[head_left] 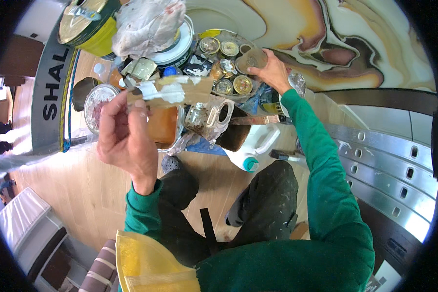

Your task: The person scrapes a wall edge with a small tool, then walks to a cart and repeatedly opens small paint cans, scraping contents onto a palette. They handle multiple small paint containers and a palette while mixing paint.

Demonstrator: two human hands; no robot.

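Observation:
My left hand (126,136) pinches one end of a brown cardboard strip (194,90) smeared with white, held level above the crowded work surface. Stretched out at the far side, my right hand (273,73) is closed on a cloudy, see-through cup (252,59). Beside that cup stand several small jars with gold-coloured lids (242,84). Under the strip sits a tub of orange-brown liquid (163,125), partly hidden by the left hand. Just left of it is a round container with a whitish, stained top (100,104).
A white jug with a teal cap (250,164) stands at the near edge, beside a dark-bristled brush (287,156). Large buckets (100,36) and a crumpled plastic bag (148,24) crowd the far left. A metal ladder-like frame (384,170) lies right; a marbled panel (336,44) rises behind.

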